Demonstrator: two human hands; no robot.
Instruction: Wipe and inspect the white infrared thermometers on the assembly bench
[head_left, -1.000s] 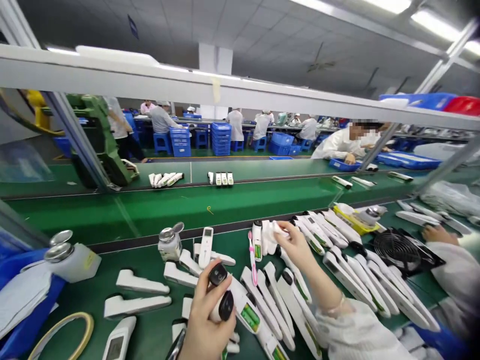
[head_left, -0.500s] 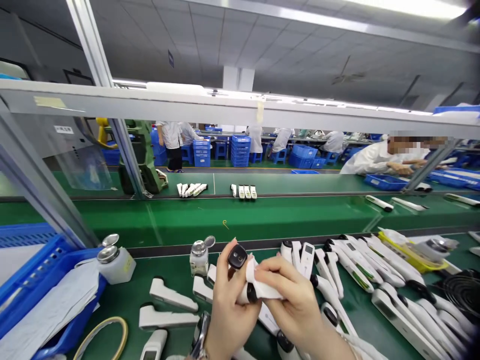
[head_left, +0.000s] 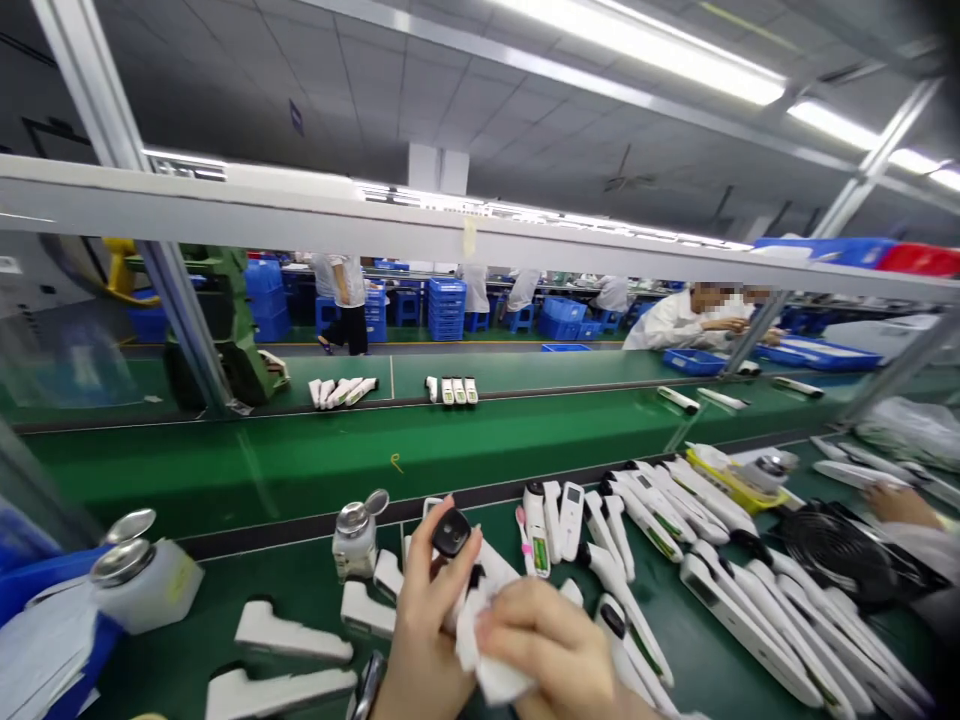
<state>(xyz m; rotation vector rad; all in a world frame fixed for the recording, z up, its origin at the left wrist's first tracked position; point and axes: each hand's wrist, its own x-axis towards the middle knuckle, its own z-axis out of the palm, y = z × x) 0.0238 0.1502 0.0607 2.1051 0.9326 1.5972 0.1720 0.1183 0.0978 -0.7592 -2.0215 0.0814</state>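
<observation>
My left hand [head_left: 424, 640] grips a white forehead thermometer [head_left: 451, 533] by its body, the black sensor head tipped up between thumb and finger. Pinched in my right hand [head_left: 551, 635] is a white wiping cloth [head_left: 501, 682], pressed against the thermometer below its head. Much of the thermometer's body is hidden by the cloth and my fingers. Left of my hands, several white thermometers [head_left: 289, 635] lie on the green bench. A pump bottle [head_left: 354, 545] with its metal lid raised stands just behind my left hand. Further thermometers [head_left: 630, 600] lie right of my right hand.
A larger pump bottle [head_left: 146, 590] stands beside a blue bin [head_left: 105, 640] at left. On the right are a yellow tray [head_left: 731, 490], a coiled black cable [head_left: 840, 550] and another person's hand [head_left: 904, 505]. Behind the bench runs a green conveyor belt [head_left: 480, 450]; a metal frame crosses above.
The view has swung right, so the bench things sit further left. My right hand has moved the cloth lower along the thermometer. Another person's hand has come in at right.
</observation>
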